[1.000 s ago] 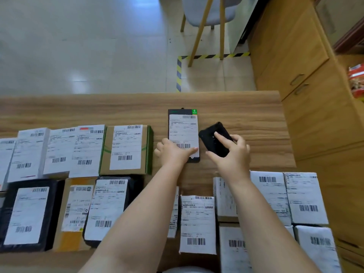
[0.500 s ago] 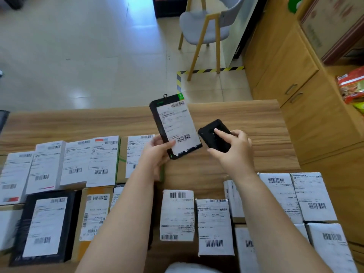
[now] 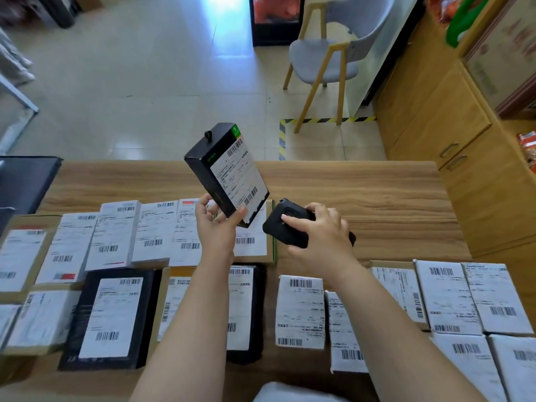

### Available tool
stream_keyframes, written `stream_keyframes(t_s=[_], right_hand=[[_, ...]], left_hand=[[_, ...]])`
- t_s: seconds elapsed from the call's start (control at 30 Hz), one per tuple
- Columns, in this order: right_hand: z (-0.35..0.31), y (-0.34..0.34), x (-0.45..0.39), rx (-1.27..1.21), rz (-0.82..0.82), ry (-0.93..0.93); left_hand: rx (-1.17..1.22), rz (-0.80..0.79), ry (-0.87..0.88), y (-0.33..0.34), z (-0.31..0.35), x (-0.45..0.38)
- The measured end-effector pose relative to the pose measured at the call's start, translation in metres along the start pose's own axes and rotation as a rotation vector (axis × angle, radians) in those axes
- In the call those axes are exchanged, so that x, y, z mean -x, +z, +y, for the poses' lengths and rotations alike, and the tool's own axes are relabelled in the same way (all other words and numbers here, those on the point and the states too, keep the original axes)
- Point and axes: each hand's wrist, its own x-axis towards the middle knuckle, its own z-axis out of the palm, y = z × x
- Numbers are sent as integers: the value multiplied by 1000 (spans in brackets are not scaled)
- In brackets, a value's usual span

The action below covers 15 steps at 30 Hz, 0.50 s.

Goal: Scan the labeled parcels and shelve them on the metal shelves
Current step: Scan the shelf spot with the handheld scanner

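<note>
Evidently, the black parcel is pinched and tilted by the left hand (label exposed), so the scanner, gripped by the right hand, can be aimed.

Black parcel, white label; black scanner; yellow-black striped floor tape.

Matt black card box, paper label, wood-grain table.

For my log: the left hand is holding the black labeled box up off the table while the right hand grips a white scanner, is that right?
Not quite: the head view shows the scanner in the right hand is black, not white. The left hand does hold the black labeled box up off the table.
</note>
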Motion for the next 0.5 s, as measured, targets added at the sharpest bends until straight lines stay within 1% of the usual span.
stream_keyframes(t_s=[0.27,0.5], right_hand=[[-16,3,9,15,-14,11],[-18,4,15,-64,5,-60]], left_hand=[[6,4,-15,-25,-1,0],[27,101,-22,-39,6,19]])
